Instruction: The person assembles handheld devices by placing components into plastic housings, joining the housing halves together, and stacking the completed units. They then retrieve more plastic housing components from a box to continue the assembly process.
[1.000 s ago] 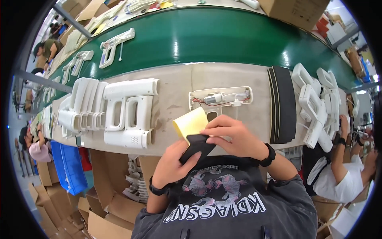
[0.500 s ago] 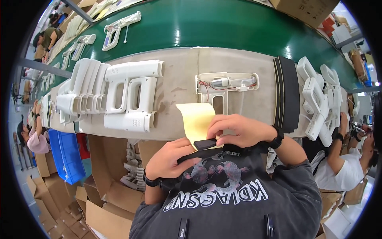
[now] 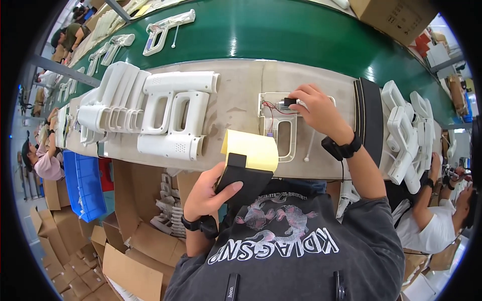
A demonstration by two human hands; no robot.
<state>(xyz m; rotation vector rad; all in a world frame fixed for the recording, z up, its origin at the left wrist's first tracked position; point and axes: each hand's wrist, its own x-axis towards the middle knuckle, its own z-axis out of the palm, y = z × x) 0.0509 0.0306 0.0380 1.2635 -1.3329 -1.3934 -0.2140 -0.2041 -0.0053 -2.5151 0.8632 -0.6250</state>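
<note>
My left hand (image 3: 210,193) grips a black foam sheet (image 3: 246,176) in front of my chest, and its yellow backing paper (image 3: 253,149) curls up and away from it. My right hand (image 3: 314,108) is over the bench, pinching a small black foam piece (image 3: 289,102) at the motor inside an open white gun-shaped housing half (image 3: 287,143). Red wires (image 3: 269,106) show to the left of those fingers. The hand hides much of the motor and the housing's right part. A thin white tube (image 3: 309,150) hangs down beside the housing's handle.
White housing shells (image 3: 173,115) stand in a row at the left. Black foam strips (image 3: 369,113) and assembled white housings (image 3: 404,135) are at the right. Beyond the bench runs a green conveyor (image 3: 266,32) carrying housings. Cardboard boxes (image 3: 133,268) and a blue bin (image 3: 85,185) stand below left.
My right hand has left the foam sheet and moved forward to the housing with a small foam piece. My left hand has tilted the sheet upright. The view has shifted slightly.
</note>
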